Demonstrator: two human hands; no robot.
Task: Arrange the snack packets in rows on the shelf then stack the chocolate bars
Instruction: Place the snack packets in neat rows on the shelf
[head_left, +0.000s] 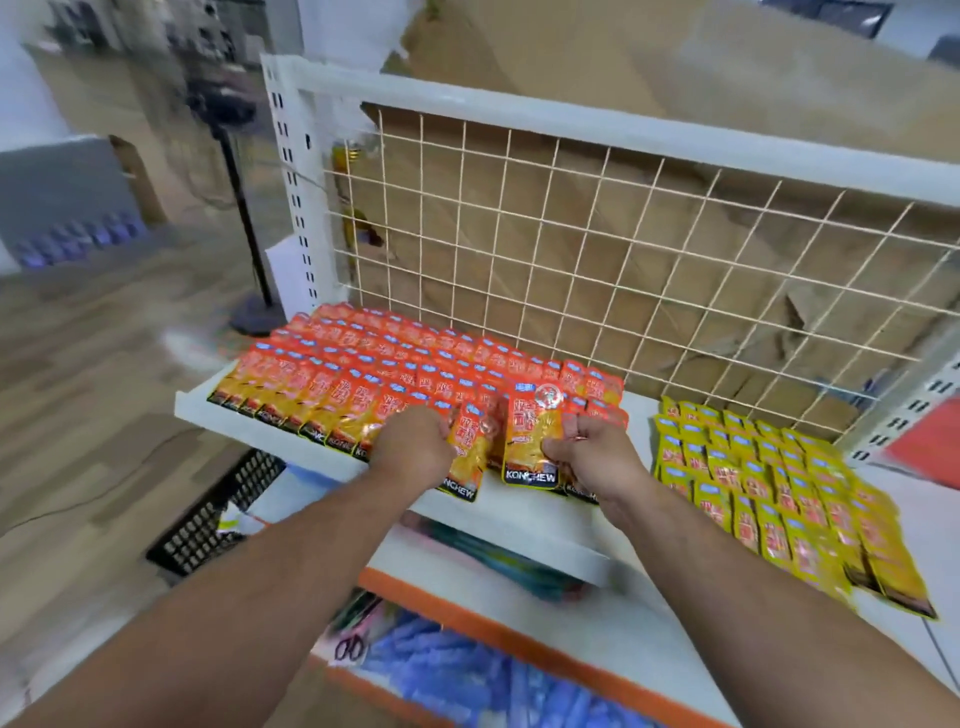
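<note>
Shelf (519, 532): under both hands
left hand (415, 441): curled round orange packet (467, 462)
right hand (597, 457): pinching second packet (527, 441)

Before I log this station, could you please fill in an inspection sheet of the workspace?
Surface: white shelf, bare between the two packet groups.
Job's things: orange packets in rows at left; yellow packets in rows at right; chocolate bars, nothing seen.
Clutter: black crate on the floor; scissors on a lower shelf.
Grips: left hand grips a tilted packet; right hand pinches a lifted packet.
Cables: thin dark line on the floor, perhaps a cord.
Surroundings: wire grid behind, cardboard beyond.
</note>
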